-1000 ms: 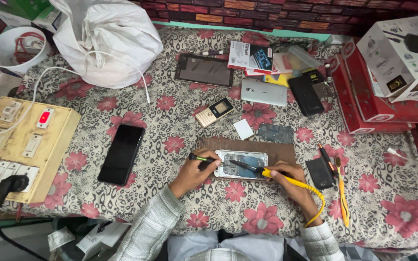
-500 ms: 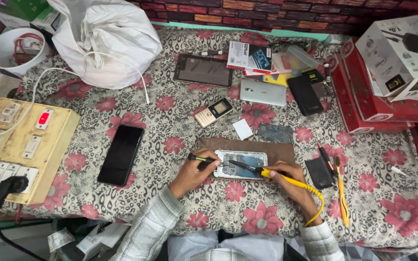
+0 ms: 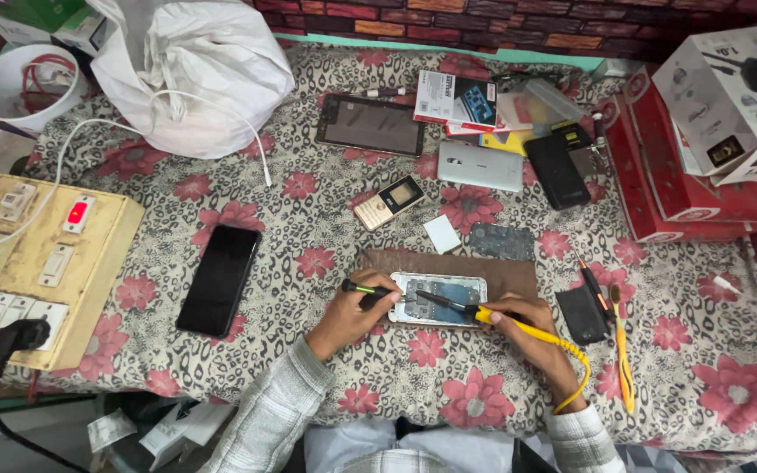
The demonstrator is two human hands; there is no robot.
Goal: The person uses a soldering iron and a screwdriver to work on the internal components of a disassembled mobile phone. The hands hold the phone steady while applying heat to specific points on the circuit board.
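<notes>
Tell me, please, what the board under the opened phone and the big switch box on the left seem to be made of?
The board looks like matte brown hardboard or wood: flat, dull, straight-edged. The switch box looks like pale yellowish painted wood or laminate, slightly glossy, with white plastic switches; I cannot be sure.

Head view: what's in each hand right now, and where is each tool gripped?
The left hand holds a green-handled tool at its handle; the right hand holds a yellow soldering iron by its grip, both tips over the opened phone.
</notes>
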